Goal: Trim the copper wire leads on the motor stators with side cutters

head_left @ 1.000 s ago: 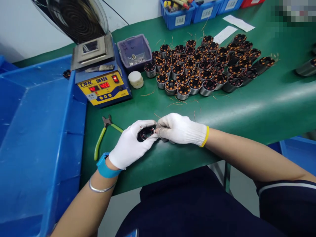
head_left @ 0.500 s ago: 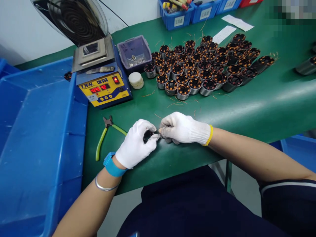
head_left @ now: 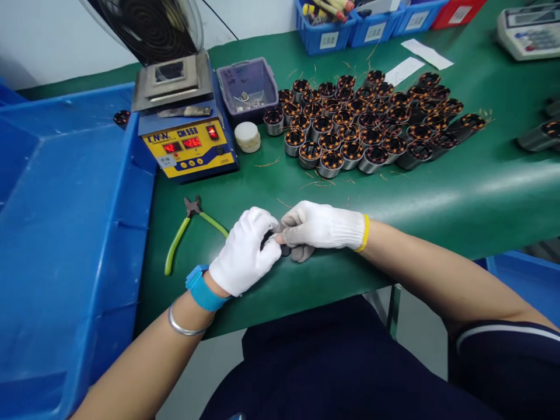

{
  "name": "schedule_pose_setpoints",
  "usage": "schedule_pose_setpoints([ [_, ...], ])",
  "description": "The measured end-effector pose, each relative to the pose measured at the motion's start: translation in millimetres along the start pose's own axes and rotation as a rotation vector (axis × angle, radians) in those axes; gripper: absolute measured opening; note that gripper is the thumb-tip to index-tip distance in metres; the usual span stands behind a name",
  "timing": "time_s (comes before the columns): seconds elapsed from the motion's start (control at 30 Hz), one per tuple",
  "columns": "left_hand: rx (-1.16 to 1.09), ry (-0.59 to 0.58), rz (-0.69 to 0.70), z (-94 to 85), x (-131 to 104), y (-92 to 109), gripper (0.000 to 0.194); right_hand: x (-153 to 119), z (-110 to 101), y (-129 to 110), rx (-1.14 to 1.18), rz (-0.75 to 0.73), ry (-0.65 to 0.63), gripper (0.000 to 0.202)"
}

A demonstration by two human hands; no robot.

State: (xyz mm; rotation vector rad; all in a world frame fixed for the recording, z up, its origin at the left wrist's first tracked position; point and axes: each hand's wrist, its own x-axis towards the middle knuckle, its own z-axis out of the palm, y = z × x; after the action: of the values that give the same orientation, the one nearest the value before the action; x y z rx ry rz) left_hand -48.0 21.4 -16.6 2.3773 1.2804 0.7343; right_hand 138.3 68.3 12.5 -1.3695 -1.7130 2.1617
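Both my hands wear white knit gloves and meet low over the green table. My left hand (head_left: 244,254) is closed around a small dark motor stator (head_left: 265,238), mostly hidden by the fingers. My right hand (head_left: 321,226) is pinched against the stator's right end, thumb and fingertips together. Whatever lies in that pinch is too small to make out. Left of my left hand lie diagonal cutters (head_left: 177,242) with green handles, jaws pointing away. Beyond my hands stand several wound motor stators (head_left: 331,165) in a tight group, copper wire ends sticking up.
A blue-and-yellow solder pot (head_left: 188,153) with lit red digits stands at the back left. Beside it are a purple bin (head_left: 249,114) and a round white pad (head_left: 247,137). A large blue crate (head_left: 83,192) fills the left. Tool boxes (head_left: 328,39) line the back.
My right hand has moved slightly left and in closer, its thumb now overlapping my left fingertips and the stator. The camera view has shifted a little, showing a keypad device at top right.
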Motion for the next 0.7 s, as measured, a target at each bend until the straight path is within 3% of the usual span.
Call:
schedule_pose_setpoints([
  [0.13,0.001,-0.04,-0.058,-4.6,1,7,0.008,1,3,0,0.045,-0.01,0.01,0.029],
  [0.3,-0.006,-0.084,-0.137,-11.4,-1,17,0.031,3,4,4,0.053,-0.017,0.032,0.019],
  [0.43,-0.011,-0.038,-0.122,-9.1,-6,18,0.041,3,6,5,0.048,-0.032,0.067,0.018],
  [0.6,-0.016,0.03,-0.087,-2.0,-14,13,0.082,1,8,3,-0.021,-0.023,0.103,0.02],
  [0.7,0.002,0.022,-0.063,-1.0,-14,11,0.086,1,9,2,-0.02,-0.028,0.107,0.019],
])
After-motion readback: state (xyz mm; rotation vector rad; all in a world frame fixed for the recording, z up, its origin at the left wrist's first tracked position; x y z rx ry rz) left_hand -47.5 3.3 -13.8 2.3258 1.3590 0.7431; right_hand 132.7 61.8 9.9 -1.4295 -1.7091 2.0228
